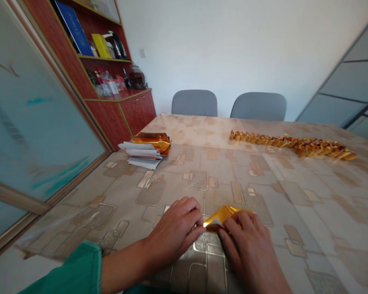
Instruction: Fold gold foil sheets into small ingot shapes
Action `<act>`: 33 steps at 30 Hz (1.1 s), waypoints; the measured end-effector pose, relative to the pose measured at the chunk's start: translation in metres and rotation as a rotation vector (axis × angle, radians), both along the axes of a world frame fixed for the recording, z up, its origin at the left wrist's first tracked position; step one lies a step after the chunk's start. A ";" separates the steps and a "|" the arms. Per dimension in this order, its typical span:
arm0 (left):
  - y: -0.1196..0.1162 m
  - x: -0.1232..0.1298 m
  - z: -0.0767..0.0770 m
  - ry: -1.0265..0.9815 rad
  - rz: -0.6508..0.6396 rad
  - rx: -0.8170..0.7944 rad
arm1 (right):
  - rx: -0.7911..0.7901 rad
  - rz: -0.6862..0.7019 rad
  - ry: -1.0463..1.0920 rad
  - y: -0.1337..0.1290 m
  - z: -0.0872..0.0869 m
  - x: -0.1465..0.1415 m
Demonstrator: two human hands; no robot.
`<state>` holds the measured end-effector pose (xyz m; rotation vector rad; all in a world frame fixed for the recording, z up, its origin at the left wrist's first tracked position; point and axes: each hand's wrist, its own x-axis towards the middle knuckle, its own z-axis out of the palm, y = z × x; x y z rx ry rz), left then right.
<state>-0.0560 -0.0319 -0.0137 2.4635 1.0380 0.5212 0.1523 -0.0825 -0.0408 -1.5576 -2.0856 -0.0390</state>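
The fingers of the left hand and right hand are closed, pinching a folded gold paper between them, with the paper held low just above the desk.

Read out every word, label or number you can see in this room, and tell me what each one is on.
None can be read: the blue folder on the shelf, the yellow box, the packets on the cabinet ledge and the white paper slips on the table show nothing legible, being too small or blurred.
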 end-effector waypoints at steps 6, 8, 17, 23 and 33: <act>-0.001 0.005 -0.003 0.040 0.042 0.046 | 0.005 -0.035 -0.001 0.002 0.001 -0.002; 0.000 0.007 -0.003 0.087 0.056 0.070 | 0.005 -0.047 -0.011 0.002 0.001 -0.003; 0.005 0.014 -0.005 0.263 0.071 0.229 | -0.013 -0.085 -0.001 0.003 0.000 -0.004; 0.004 0.017 -0.007 0.279 0.100 0.223 | -0.018 -0.101 -0.003 0.004 0.003 -0.005; 0.003 0.020 -0.002 0.244 0.160 0.167 | 0.000 -0.135 -0.036 0.006 0.001 -0.005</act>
